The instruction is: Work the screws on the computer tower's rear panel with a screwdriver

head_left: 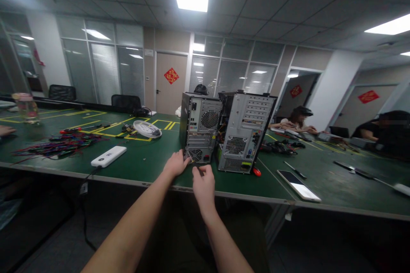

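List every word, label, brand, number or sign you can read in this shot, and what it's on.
None legible for certain.
Red diamond sign on the middle door: gold characters, too blurred to quote.
Two red signs farther right, and: markings too small to read.
White device on the table: dark mark on top, unreadable.
Left tower, right tower: label patches, too small.

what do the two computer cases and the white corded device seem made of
Left computer case and right computer case: probably grey sheet metal at the back, judging by the dull sheen and perforated vents. White corded device: likely smooth, hard plastic, given its even pale shell and rounded corners.
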Demonstrator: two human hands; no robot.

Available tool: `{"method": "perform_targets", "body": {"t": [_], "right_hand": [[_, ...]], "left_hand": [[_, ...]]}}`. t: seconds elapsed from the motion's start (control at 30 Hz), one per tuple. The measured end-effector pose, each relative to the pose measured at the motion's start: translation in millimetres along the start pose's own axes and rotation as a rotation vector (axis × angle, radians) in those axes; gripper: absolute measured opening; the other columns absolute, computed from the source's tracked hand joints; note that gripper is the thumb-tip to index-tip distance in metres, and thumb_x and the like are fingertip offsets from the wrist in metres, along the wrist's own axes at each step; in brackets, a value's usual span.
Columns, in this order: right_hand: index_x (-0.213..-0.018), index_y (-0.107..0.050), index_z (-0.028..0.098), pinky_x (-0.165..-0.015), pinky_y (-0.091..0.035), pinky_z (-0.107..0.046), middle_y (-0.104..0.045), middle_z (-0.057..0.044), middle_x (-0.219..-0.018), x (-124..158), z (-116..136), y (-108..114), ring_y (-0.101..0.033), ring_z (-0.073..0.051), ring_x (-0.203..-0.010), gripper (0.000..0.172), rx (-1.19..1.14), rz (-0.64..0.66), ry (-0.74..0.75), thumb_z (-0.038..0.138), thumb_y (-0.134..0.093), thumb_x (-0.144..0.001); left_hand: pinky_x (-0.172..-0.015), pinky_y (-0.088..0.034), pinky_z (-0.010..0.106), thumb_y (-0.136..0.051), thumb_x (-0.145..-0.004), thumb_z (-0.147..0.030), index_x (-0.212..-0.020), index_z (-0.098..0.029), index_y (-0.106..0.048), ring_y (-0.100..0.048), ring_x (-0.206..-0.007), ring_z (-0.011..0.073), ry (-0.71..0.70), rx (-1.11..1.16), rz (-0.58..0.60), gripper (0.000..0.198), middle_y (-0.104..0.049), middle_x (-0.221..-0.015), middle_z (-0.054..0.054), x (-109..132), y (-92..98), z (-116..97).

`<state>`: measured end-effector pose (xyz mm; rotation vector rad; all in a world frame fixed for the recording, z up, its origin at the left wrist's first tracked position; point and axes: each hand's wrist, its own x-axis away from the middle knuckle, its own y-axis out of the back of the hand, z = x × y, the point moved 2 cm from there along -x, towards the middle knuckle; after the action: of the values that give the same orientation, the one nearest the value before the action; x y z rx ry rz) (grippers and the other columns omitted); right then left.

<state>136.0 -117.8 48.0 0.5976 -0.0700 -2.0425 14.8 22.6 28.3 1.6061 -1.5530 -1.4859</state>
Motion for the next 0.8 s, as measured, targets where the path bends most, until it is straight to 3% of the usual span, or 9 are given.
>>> {"method": "perform_targets", "body": {"t": [0.13, 0.3, 0.4, 0.53, 0.67, 0.73, 0.8], "right_hand": [[-0.090, -0.050, 0.026, -0.061, -0.041, -0.026, -0.065, 0.001, -0.071, 1, -4, 1, -0.065, -0.021, -0.066, 0.017, 0.022, 0.018, -0.006, 0.042, -0.053, -0.095], [-0.108, -0.057, 0.024, -0.065, -0.038, -0.027, -0.073, -0.004, -0.086, 11, 16, 8, -0.070, -0.022, -0.077, 0.010, 0.469, 0.130, 0.185, 0.028, -0.051, -0.101], [-0.113, -0.057, 0.022, -0.066, -0.040, -0.027, -0.074, -0.007, -0.094, 15, 23, 8, -0.072, -0.022, -0.080, 0.013, 0.604, 0.164, 0.253, 0.024, -0.052, -0.102], [-0.104, -0.056, 0.023, -0.066, -0.042, -0.027, -0.073, -0.003, -0.085, 12, 13, 4, -0.070, -0.021, -0.075, 0.010, 0.319, 0.099, 0.154, 0.031, -0.051, -0.101], [-0.090, -0.054, 0.025, -0.060, -0.043, -0.027, -0.067, 0.001, -0.071, 5, -4, -3, -0.064, -0.020, -0.063, 0.023, -0.055, -0.021, 0.013, 0.047, -0.052, -0.096], [-0.089, -0.053, 0.025, -0.059, -0.043, -0.026, -0.065, 0.002, -0.069, 5, -6, -4, -0.063, -0.020, -0.062, 0.024, -0.101, -0.028, -0.006, 0.048, -0.052, -0.095], [-0.093, -0.054, 0.025, -0.060, -0.042, -0.026, -0.065, 0.002, -0.071, 7, -1, -2, -0.064, -0.020, -0.066, 0.019, -0.005, 0.007, 0.025, 0.043, -0.052, -0.098]], "left_hand": [[-0.098, -0.048, 0.039, -0.039, -0.105, -0.055, -0.129, -0.014, -0.054, -0.064, -0.122, 0.0328, -0.002, 0.012, -0.001, 0.049, -0.070, -0.128, 0.019, -1, -1.9, 2], [-0.100, -0.047, 0.039, -0.040, -0.105, -0.052, -0.129, -0.014, -0.054, -0.064, -0.122, 0.0322, -0.005, 0.018, 0.003, 0.047, -0.070, -0.129, 0.019, -1, -0.4, 3], [-0.100, -0.048, 0.040, -0.039, -0.104, -0.053, -0.130, -0.014, -0.054, -0.064, -0.122, 0.0326, 0.001, 0.025, 0.008, 0.048, -0.069, -0.131, 0.019, 0, 1.2, 2], [-0.099, -0.048, 0.040, -0.040, -0.104, -0.052, -0.130, -0.014, -0.054, -0.064, -0.122, 0.0326, 0.001, 0.028, 0.005, 0.048, -0.070, -0.130, 0.019, 0, 1.4, 1], [-0.100, -0.048, 0.040, -0.041, -0.104, -0.054, -0.131, -0.013, -0.053, -0.064, -0.123, 0.0331, 0.005, 0.009, 0.008, 0.050, -0.069, -0.130, 0.020, -1, 0.7, 1], [-0.100, -0.048, 0.040, -0.041, -0.104, -0.054, -0.131, -0.013, -0.053, -0.064, -0.123, 0.0333, 0.007, 0.005, 0.011, 0.051, -0.069, -0.130, 0.021, -1, 0.9, 0], [-0.100, -0.048, 0.040, -0.040, -0.105, -0.054, -0.131, -0.013, -0.053, -0.065, -0.122, 0.0330, 0.005, 0.010, 0.009, 0.051, -0.069, -0.129, 0.021, 0, 1.5, 0]]}}
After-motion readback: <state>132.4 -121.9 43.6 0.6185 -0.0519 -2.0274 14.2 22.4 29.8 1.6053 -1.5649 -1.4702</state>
